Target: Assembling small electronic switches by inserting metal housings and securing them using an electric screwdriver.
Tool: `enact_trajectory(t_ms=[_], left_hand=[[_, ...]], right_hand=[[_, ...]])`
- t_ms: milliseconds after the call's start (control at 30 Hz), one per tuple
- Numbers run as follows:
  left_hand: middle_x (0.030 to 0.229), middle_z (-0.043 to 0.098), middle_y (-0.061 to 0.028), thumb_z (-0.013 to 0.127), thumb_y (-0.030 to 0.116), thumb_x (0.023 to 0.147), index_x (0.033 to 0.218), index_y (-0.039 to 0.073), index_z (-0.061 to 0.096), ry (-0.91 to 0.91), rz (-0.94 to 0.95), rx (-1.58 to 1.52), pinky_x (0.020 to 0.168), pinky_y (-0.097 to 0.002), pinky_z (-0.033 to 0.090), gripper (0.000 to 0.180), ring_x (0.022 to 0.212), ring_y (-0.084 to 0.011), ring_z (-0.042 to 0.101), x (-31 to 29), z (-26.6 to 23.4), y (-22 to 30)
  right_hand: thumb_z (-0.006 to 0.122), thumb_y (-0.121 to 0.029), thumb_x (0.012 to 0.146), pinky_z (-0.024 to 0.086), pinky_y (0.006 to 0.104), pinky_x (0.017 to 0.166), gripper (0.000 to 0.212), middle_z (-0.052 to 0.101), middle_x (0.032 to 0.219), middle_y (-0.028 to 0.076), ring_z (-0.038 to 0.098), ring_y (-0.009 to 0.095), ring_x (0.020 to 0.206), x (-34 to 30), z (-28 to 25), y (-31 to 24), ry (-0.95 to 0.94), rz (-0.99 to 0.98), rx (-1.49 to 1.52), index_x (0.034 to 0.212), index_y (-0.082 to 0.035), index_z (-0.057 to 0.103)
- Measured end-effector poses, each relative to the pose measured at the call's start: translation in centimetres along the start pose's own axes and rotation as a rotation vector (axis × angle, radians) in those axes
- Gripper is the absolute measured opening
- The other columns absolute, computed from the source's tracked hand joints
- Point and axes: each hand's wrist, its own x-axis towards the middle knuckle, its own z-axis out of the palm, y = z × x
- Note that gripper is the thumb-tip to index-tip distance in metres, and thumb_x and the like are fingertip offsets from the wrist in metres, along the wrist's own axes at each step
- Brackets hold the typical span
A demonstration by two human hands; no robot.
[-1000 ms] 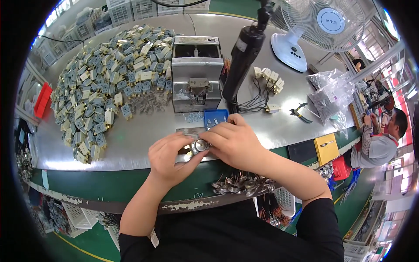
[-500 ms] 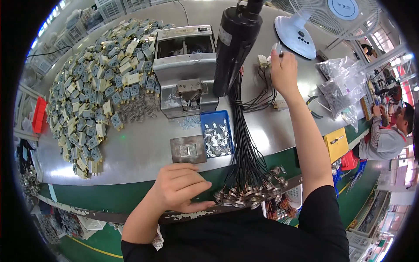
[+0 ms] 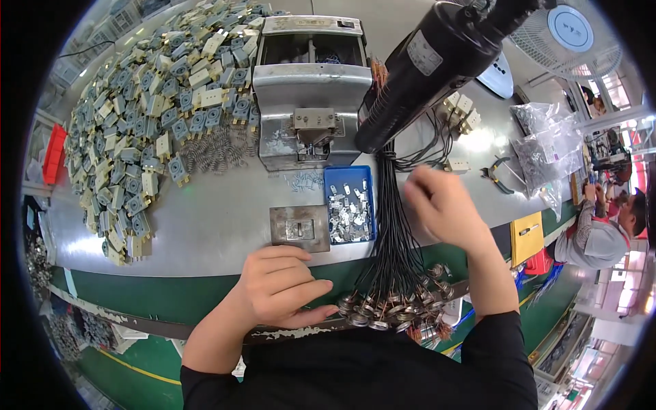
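Note:
My left hand (image 3: 283, 288) rests at the table's front edge, thumb apart from loosely curled fingers, nothing visible in it. Just beyond it lies a square metal plate (image 3: 281, 224) with a recessed slot. My right hand (image 3: 444, 208) hovers right of a bundle of black cables (image 3: 391, 205), its thumb and forefinger apart and no object visible between them. Round metal ends (image 3: 379, 321) of the cables hang over the front edge. A blue tray (image 3: 370, 205) of small metal tabs (image 3: 348, 215) sits between plate and cables. Several cream blocks (image 3: 465, 106) with wires lie behind my right hand.
Grey-and-cream switch-like parts (image 3: 137, 143) are heaped at left, beside loose springs (image 3: 219, 150). A metal bench machine (image 3: 311, 89) and a black cylindrical tool (image 3: 417, 75) stand centrally. Pliers (image 3: 502, 178), plastic bags (image 3: 547, 140) and a fan (image 3: 570, 31) are right. A co-worker (image 3: 611, 225) sits beyond.
My right hand has come back from the cream blocks at the back right toward the cables. My left hand stays nearly in place. The whole view has shifted slightly.

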Motion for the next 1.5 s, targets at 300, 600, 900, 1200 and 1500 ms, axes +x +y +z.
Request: enact_trajectory(t_ms=[300,600,900,1200,1500], left_hand=[[0.068,0.062,-0.0026,0.087,0.021,0.075,0.087,0.006,0.074,0.019,-0.025,-0.033,0.072,-0.0373,0.062,0.023,0.058,-0.0214,0.063,-0.4,1.2,-0.2],[0.067,0.062,-0.0032,0.088,0.019,0.073,0.085,0.006,0.074,0.015,-0.002,-0.019,0.073,-0.0375,0.062,0.022,0.058,-0.0223,0.063,-0.2,1.8,0.3],[0.067,0.063,-0.0036,0.087,0.016,0.073,0.084,0.005,0.073,0.024,-0.008,-0.038,0.073,-0.0378,0.062,0.020,0.057,-0.0219,0.063,0.3,1.1,0.5],[0.092,0.071,-0.0104,0.081,0.025,0.090,0.139,-0.005,0.054,0.340,-0.416,-0.607,0.077,-0.0334,0.059,0.064,0.077,-0.0215,0.070,0.3,0.6,1.7],[0.096,0.075,-0.0119,0.077,0.015,0.085,0.115,-0.002,0.073,0.070,-0.443,-0.292,0.066,-0.0284,0.053,0.034,0.076,-0.0197,0.070,0.8,-3.3,0.8]], right_hand=[[0.063,-0.013,0.099,0.051,0.0417,0.070,0.018,0.067,0.081,0.021,0.064,0.033,0.072,-1.5,3.3,1.2,-0.060,0.180,0.027,0.099,0.005,0.064],[0.054,-0.018,0.106,0.049,0.0293,0.056,0.021,0.064,0.076,0.008,0.062,0.018,0.061,-0.3,0.8,1.6,-0.304,0.674,0.728,0.104,0.000,0.063],[0.037,-0.047,0.111,0.057,0.0375,0.070,0.060,0.068,0.120,0.028,0.072,0.033,0.094,-4.5,-4.0,0.4,-0.295,0.420,1.702,0.146,0.001,0.051],[0.073,-0.006,0.084,0.052,0.0379,0.072,0.009,0.062,0.085,0.010,0.062,0.029,0.077,0.3,0.2,-8.0,-0.339,-0.520,0.128,0.093,-0.003,0.073],[0.072,-0.025,0.092,0.053,0.0451,0.077,0.020,0.061,0.087,0.011,0.064,0.034,0.088,1.6,4.4,-8.8,-0.465,-0.569,0.119,0.095,-0.005,0.072]])
